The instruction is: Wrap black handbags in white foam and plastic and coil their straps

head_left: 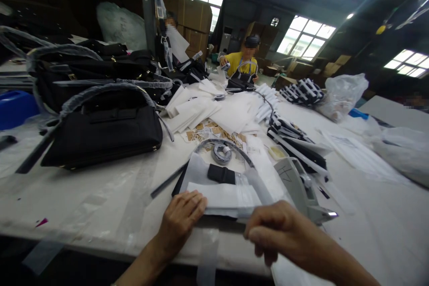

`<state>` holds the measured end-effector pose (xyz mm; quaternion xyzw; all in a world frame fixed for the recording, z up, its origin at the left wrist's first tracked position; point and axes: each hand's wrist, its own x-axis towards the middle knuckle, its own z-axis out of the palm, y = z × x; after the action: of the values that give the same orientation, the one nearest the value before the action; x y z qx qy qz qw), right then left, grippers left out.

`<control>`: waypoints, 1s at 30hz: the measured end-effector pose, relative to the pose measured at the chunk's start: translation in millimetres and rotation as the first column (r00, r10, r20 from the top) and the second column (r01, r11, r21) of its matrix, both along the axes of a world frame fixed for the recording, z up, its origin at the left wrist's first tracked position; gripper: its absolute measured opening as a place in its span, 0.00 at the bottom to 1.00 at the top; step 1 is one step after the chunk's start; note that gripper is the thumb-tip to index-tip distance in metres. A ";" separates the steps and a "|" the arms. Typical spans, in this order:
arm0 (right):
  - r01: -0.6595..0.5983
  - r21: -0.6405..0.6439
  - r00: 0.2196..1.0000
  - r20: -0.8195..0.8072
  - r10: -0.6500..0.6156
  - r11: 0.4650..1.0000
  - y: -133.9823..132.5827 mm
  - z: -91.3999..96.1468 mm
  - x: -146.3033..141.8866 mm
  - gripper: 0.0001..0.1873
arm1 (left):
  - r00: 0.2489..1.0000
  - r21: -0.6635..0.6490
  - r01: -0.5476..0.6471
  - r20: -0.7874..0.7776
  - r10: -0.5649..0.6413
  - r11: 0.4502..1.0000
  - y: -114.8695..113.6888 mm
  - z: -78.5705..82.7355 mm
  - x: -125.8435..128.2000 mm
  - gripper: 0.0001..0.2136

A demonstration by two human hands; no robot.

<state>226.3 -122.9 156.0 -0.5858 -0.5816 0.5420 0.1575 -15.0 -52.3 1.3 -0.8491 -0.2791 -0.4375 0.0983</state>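
Note:
A black handbag [176, 185] lies in front of me at the table's near edge, largely covered by white paper sheets [217, 194]. Its wrapped handle [246, 156] arches away from me. On the sheets sits a black strap piece [221, 174], with clear film beside it. My left hand [182, 216] rests on the left end of the paper, fingers stretched out and pressing down. By the bag's right front corner, my right hand [278, 230] is closed with bent fingers; whatever it may hold is hidden. A grey tape dispenser [295, 187] stands just beyond my right hand.
Finished-looking black handbags [107, 134] stand at left. Paper stacks [197, 107], tags [214, 132] and a coiled wrapped strap [221, 153] lie behind the work. Black straps [298, 147] and a plastic bag [345, 94] are right. A person in yellow [236, 62] works across the table.

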 end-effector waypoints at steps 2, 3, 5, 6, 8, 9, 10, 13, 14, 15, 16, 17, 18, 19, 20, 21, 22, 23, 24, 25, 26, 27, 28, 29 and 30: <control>0.044 0.237 0.997 0.050 -0.057 0.971 32.0 10.9 7.2 0.12 | 1.000 0.025 0.016 -0.007 -0.016 1.000 -3.4 3.1 -1.3 0.14; 0.027 0.381 0.988 0.129 -0.082 0.924 51.3 8.8 10.0 0.10 | 1.000 0.034 0.018 -0.009 -0.018 0.999 -4.7 5.0 -2.5 0.14; -0.112 0.548 0.933 0.344 -0.101 0.829 91.9 -7.7 13.7 0.06 | 1.000 0.046 0.013 -0.018 -0.012 0.999 -7.5 7.8 -5.5 0.15; -0.206 0.552 0.890 0.450 -0.080 0.808 111.2 -20.1 14.5 0.06 | 1.000 0.045 0.008 -0.024 -0.007 0.999 -9.4 8.0 -7.1 0.15; -0.379 0.437 0.785 0.619 0.033 0.816 143.5 -47.4 13.8 0.08 | 1.000 0.026 -0.005 -0.008 0.006 1.000 -14.7 5.0 -10.3 0.15; -0.435 0.368 0.750 0.654 0.104 0.822 155.5 -60.0 12.6 0.09 | 1.000 0.015 -0.009 0.011 0.008 1.000 -18.0 2.0 -12.0 0.16; -0.482 0.303 0.723 0.668 0.178 0.822 164.5 -71.0 11.0 0.10 | 1.000 0.003 -0.007 0.029 0.006 1.000 -21.5 -1.9 -13.9 0.16; -0.587 0.197 0.685 0.638 0.352 0.786 176.3 -90.3 7.2 0.17 | 0.999 -0.031 0.006 0.052 -0.005 0.999 -32.4 -13.8 -21.5 0.18; -0.615 0.173 0.672 0.626 0.396 0.770 176.5 -92.8 6.7 0.20 | 0.999 -0.036 0.013 0.043 -0.011 0.999 -35.7 -16.8 -24.8 0.18; -0.635 0.155 0.664 0.610 0.432 0.757 175.7 -94.0 6.7 0.23 | 0.999 -0.040 0.018 0.034 -0.017 0.999 -38.6 -19.0 -28.3 0.19; -0.646 0.143 0.662 0.593 0.458 0.750 174.1 -94.6 7.0 0.26 | 0.999 -0.044 0.023 0.024 -0.022 0.999 -41.0 -20.5 -31.8 0.19; -0.650 0.139 0.665 0.579 0.471 0.747 172.0 -95.1 7.4 0.28 | 1.000 -0.048 0.027 0.016 -0.027 0.998 -43.1 -21.4 -35.1 0.18; -0.649 0.144 0.671 0.570 0.474 0.747 169.5 -95.9 7.6 0.28 | 1.000 -0.058 0.030 0.009 -0.029 0.998 -44.8 -21.9 -38.0 0.18; -0.644 0.157 0.679 0.568 0.465 0.749 166.7 -97.1 7.6 0.27 | 1.000 -0.071 0.031 0.008 -0.030 0.997 -46.1 -22.4 -40.5 0.18; -0.637 0.179 0.687 0.572 0.447 0.750 163.8 -98.8 7.1 0.26 | 0.999 -0.083 0.028 0.018 -0.027 0.996 -47.1 -22.9 -42.4 0.17; -0.633 0.204 0.692 0.583 0.426 0.747 160.8 -100.8 6.3 0.25 | 0.999 -0.090 0.026 0.036 -0.023 0.996 -47.9 -23.8 -43.9 0.17; -0.632 0.224 0.690 0.598 0.408 0.742 157.9 -102.9 5.2 0.25 | 0.998 -0.095 0.025 0.057 -0.019 0.995 -48.5 -24.9 -45.0 0.17; -0.634 0.236 0.687 0.609 0.397 0.736 155.2 -105.0 3.9 0.26 | 0.997 -0.098 0.026 0.077 -0.018 0.995 -49.1 -26.2 -45.8 0.17; -0.635 0.243 0.687 0.612 0.392 0.733 152.8 -107.0 2.6 0.27 | 0.995 -0.102 0.028 0.097 -0.018 0.994 -49.6 -27.7 -46.6 0.16; -0.634 0.252 0.693 0.605 0.392 0.731 150.6 -108.8 1.4 0.29 | 0.993 -0.106 0.030 0.117 -0.017 0.994 -50.1 -29.2 -47.3 0.16; -0.628 0.262 0.708 0.584 0.397 0.733 148.8 -110.6 0.4 0.29 | 0.991 -0.111 0.031 0.135 -0.015 0.993 -50.5 -30.6 -48.0 0.15; -0.616 0.271 0.729 0.551 0.406 0.739 147.2 -112.4 -0.4 0.29 | 0.989 -0.115 0.032 0.150 -0.014 0.993 -50.9 -31.7 -48.7 0.15; -0.600 0.281 0.755 0.509 0.413 0.749 146.0 -114.5 -0.9 0.29 | 0.987 -0.119 0.032 0.160 -0.013 0.992 -51.2 -32.5 -49.4 0.14; -0.581 0.291 0.780 0.464 0.419 0.760 145.1 -117.0 -1.3 0.29 | 0.986 -0.122 0.033 0.165 -0.013 0.992 -51.4 -33.1 -50.0 0.14; -0.565 0.297 0.800 0.426 0.423 0.770 144.3 -119.8 -1.5 0.29 | 0.986 -0.123 0.036 0.164 -0.015 0.992 -51.5 -33.4 -50.5 0.14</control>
<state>224.8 21.4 36.2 -0.4458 -0.8348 0.3222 0.0247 -65.5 -103.9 -32.0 -0.8186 -0.3024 -0.4881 0.0160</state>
